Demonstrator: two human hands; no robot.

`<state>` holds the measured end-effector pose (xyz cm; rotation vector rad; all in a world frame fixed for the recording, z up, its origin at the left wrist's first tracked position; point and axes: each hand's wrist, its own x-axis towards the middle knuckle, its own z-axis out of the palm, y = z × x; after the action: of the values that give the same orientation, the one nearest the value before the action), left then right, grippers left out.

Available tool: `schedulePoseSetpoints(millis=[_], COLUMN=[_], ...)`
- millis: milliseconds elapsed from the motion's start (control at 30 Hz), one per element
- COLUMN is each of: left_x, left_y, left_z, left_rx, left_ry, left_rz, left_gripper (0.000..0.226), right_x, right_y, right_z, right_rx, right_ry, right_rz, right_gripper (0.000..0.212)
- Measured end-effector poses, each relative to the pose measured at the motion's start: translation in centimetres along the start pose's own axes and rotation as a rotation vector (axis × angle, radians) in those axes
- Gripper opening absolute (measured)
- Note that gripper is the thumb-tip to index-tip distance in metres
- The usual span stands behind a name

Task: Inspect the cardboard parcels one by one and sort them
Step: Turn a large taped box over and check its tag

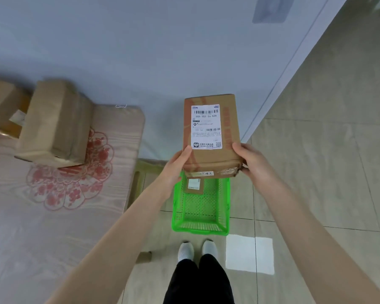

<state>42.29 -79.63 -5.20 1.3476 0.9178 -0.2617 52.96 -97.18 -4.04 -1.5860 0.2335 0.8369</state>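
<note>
A brown cardboard parcel (228, 128) with a white shipping label facing up is held in the air above a green plastic basket (201, 224) on the floor. My left hand (176, 165) grips its near left corner, thumb on top. My right hand (249, 160) grips the near right corner, where the tape is torn. A small labelled parcel (194, 185) lies inside the basket at its far end, partly hidden by the held one. Two more cardboard parcels (53, 121), (2, 106) sit on the bed at the left.
A bed with a pale patterned cover (59, 205) fills the left side, its wooden frame corner (145, 167) next to the basket. A blue-grey wall (140, 51) is behind. Tiled floor (327, 172) spreads to the right, my feet (196, 251) just behind the basket.
</note>
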Motion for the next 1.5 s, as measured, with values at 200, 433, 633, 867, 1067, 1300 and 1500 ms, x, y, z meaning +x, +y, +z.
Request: schedulePoseSetpoints(millis=[200,433,633,867,1067,1300,1500], left_x=[7.1,16.3,24.7,31.6,36.0,38.8,41.1], left_y=[-4.9,-12.9,-22.1,-31.4,-36.9,-40.3,-41.6], left_z=[0.0,1.6,4.0,6.5,7.1,7.0,7.7], left_rx=[0.023,0.007,0.003,-0.031,-0.096,-0.074,0.027], left_ry=[0.024,0.051,0.025,0.014,0.077,0.074,0.098], left_rz=[-0.094,-0.136,-0.159,-0.218,-0.207,-0.214,-0.139], left_gripper=[0.059,0.037,0.027,0.032,0.025,0.045,0.041], right_x=[6.2,13.9,20.0,25.6,30.1,32.0,34.6], right_y=[6.1,16.3,27.8,38.4,43.6,46.5,48.2], right_z=[0.2,-0.2,-1.8,-2.8,-2.5,-1.7,-1.5], right_rx=[-0.014,-0.004,-0.046,-0.137,-0.199,-0.186,-0.186], right_ry=[0.013,0.091,0.217,0.251,0.265,0.319,0.349], right_rz=[0.081,0.136,0.119,0.123,0.063,0.014,0.008], right_gripper=[0.037,0.033,0.042,0.047,0.047,0.044,0.042])
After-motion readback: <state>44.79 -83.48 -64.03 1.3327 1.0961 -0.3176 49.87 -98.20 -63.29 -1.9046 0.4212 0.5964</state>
